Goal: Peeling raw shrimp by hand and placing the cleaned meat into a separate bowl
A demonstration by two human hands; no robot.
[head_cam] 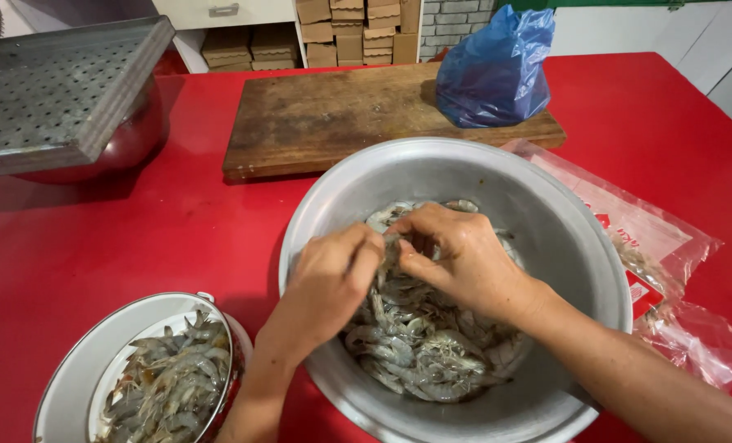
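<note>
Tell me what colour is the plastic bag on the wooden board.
Blue; the plastic bag shows clearly in the head view.

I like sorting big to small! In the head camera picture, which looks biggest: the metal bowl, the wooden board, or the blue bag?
1. Metal bowl, though it is nearest the camera.
2. Wooden board.
3. Blue bag.

I see two bare forearms coming in from the bottom edge, with no sleeve, glove, watch or band showing on either. My left hand [331, 277] and right hand [464, 258] carry no rings that I can make out, and the nails look short and plain. Faint tendon lines show along the right forearm near the wrist.
</note>
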